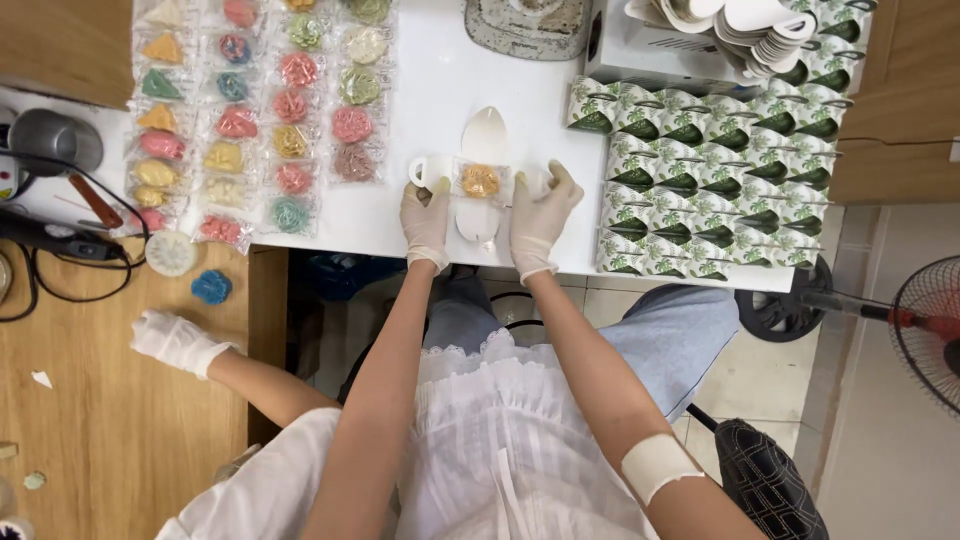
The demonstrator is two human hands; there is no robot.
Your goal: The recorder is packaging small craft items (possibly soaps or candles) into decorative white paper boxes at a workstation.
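Here, gloved fingertips point(437, 186) of the left hand point(427, 222) press on the left flap of a white cardboard cutout point(484, 135) at mid-frame, while the right hand point(540, 215) curls over its right flap; both sets of fingers are bent, pinching the card. Between them lies a clear packet with an orange sweet point(480, 181), resting on the cutout on the white table point(430, 90). Rows of wrapped colourful sweets point(290, 100) fill the upper left. Green leaf-printed boxes point(700, 190) stack at right. Another person's gloved hand point(172, 342) rests on the wooden table point(120, 430), lower left, near a blue sweet point(211, 287).
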